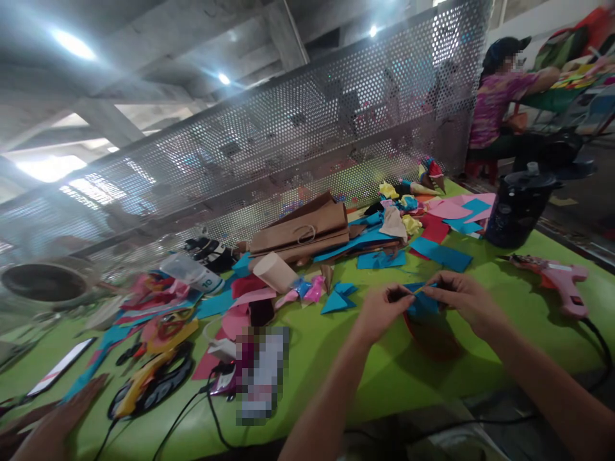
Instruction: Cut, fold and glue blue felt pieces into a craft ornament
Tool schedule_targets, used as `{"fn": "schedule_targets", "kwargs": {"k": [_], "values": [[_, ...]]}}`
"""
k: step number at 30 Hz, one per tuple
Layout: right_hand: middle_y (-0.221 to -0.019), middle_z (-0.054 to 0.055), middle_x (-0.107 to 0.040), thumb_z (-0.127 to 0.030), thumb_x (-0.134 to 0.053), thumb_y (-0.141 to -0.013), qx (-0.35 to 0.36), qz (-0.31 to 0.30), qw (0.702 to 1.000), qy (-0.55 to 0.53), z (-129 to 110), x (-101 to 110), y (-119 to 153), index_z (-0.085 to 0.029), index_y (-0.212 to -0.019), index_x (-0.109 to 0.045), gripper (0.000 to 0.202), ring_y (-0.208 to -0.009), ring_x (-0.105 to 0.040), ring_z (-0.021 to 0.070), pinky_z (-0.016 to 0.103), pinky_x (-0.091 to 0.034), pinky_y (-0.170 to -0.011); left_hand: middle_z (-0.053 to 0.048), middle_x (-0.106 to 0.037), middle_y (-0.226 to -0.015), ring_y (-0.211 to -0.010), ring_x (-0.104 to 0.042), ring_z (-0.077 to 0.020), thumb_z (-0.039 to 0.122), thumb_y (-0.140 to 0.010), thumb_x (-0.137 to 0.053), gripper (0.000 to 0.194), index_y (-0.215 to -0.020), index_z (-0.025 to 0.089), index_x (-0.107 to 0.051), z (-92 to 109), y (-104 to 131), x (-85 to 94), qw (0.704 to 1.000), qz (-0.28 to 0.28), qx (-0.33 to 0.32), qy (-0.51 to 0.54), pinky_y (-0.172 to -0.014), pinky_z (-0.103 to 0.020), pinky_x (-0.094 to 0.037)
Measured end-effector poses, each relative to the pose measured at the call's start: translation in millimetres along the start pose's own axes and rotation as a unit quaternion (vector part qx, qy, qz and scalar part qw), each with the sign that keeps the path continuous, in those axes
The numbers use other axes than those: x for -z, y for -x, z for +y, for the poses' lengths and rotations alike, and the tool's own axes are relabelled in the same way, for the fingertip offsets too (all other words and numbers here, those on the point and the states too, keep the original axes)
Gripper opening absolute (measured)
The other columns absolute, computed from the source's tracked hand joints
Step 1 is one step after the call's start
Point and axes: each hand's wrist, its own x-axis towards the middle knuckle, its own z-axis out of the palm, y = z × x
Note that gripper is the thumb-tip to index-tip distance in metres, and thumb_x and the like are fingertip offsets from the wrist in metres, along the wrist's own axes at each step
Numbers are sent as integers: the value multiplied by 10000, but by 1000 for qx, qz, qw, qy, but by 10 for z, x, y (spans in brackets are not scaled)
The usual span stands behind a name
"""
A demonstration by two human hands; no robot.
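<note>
Just above the table's front half, my left hand (382,312) and my right hand (459,296) meet with their fingertips pinched. Between them hangs a small blue piece of craft sheet (423,306), gripped from both sides at its top edge. A thin yellow sliver shows by the right fingertips; what it is, I cannot make out. Under the blue piece a dark red piece (427,336) lies in shadow, partly hidden. Left of my hands rests a folded blue cutout (339,298). To the right lies a pink glue gun (560,278) with a black cord.
Blue strips (442,255), brown paper rolls (300,234) and crumpled scraps crowd the green table's (307,390) back. A dark tumbler (519,208) stands at right. At left are a yellow glue gun (139,384), a phone (62,365) and another person's hand (79,403). Cords cross the front edge.
</note>
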Motion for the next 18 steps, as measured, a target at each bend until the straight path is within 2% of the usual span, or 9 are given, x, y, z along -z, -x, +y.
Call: {"fn": "schedule_targets", "kwargs": {"k": [8,13,18], "values": [[-584,-27,-556,-596,-791,-716,-4,-8,1000,-25,-15,-56,-11,-200,-685,-670,415,-559,-488,129,280,-377,-536,-40,-694,-789,-770,-603,-177,374,-742,-798,255,-841,145,-748,-14,-7,73,999,-30,22,25,-775,-305,-458],[-579,-28,-533,-610,-766,-736,3,1,999,-32,-3,-75,-48,-194,-683,-665,431,-560,-471,132,284,-369,-540,-47,-703,-800,-779,-607,-181,427,-718,-823,315,-841,145,-759,1,-10,103,998,-28,34,43,-798,-320,-467],[-559,-34,-514,-604,-788,-704,6,21,999,-36,-3,-84,-81,-202,-629,-628,439,-538,-451,123,275,-356,-526,-66,-737,-868,-842,-637,-210,419,-692,-847,345,-903,155,-781,-21,-14,159,998,-37,38,29,-834,-345,-486]]}}
